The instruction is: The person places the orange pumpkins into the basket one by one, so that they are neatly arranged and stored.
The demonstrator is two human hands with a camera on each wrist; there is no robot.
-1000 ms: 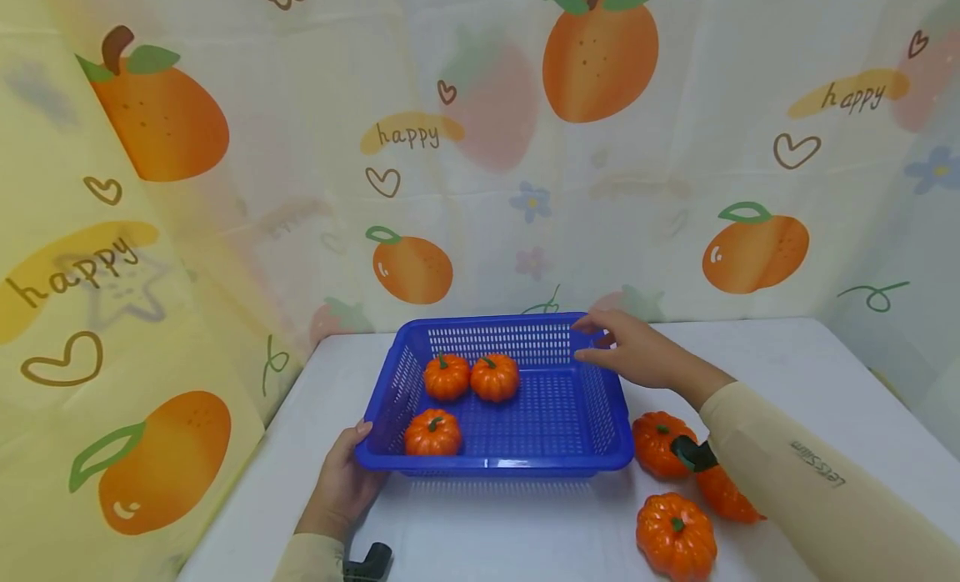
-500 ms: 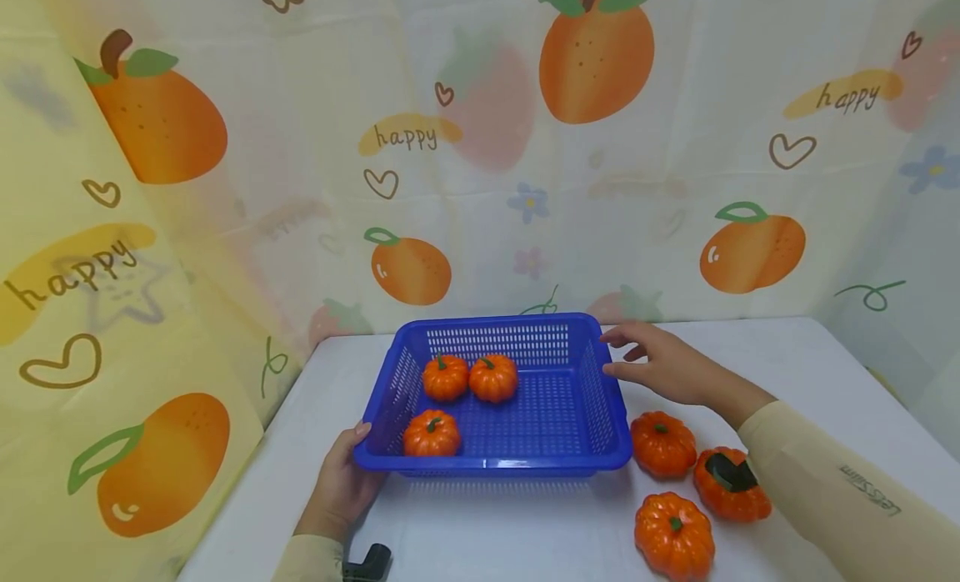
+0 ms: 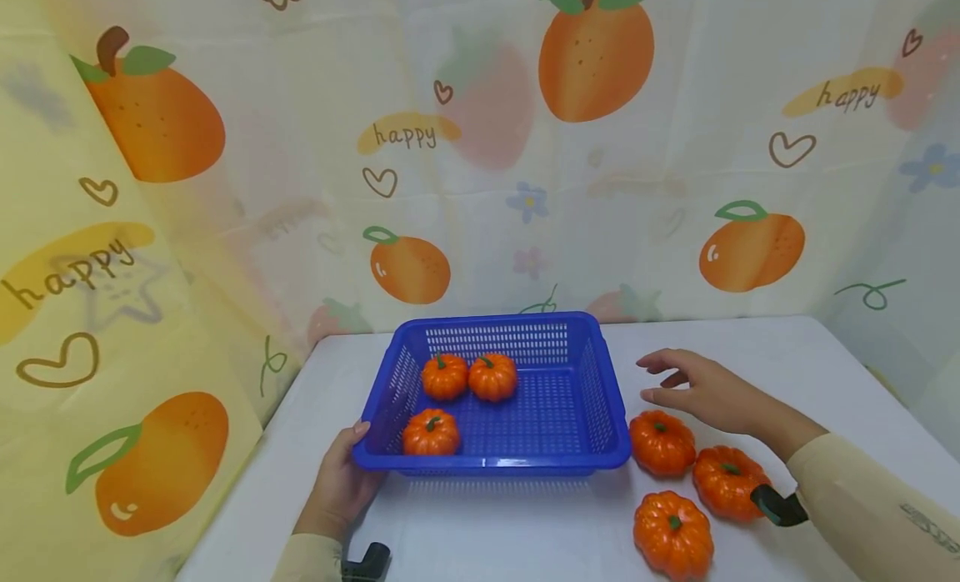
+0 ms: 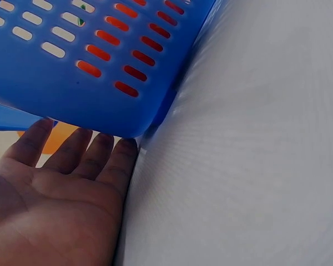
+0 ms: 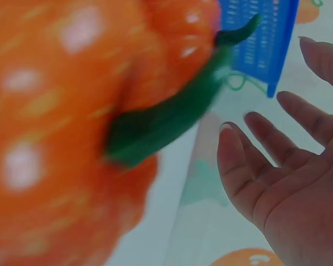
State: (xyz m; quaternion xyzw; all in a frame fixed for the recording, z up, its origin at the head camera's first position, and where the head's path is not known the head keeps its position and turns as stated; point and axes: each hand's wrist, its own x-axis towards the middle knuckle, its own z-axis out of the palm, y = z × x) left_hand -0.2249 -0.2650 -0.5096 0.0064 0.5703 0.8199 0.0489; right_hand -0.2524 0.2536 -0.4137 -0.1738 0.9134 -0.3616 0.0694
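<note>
A blue plastic basket [image 3: 491, 463] with slotted walls stands on the white table. Three small orange pumpkins [image 3: 492, 377] with green stems lie inside it, two at the back left and one at the front left. My left hand [image 3: 341, 482] holds the basket's front left corner, thumb at the rim; in the left wrist view its fingertips meet the blue wall. My right hand [image 3: 701, 388] hovers right of the basket with loosely bent fingers and nothing in them. Just below it is a pumpkin [image 3: 662, 443] close to the basket; in the right wrist view a blurred pumpkin [image 5: 55, 111] looms large.
Two more pumpkins lie on the table at the right: one pumpkin [image 3: 720, 482] below my right wrist, and another pumpkin [image 3: 672, 534] nearer the front. A fruit-printed cloth [image 3: 487, 232] hangs behind the table and along its left side.
My right hand has moved from over the basket's right rim out to the right and down, toward the loose pumpkins. The left hand and the basket stay in place.
</note>
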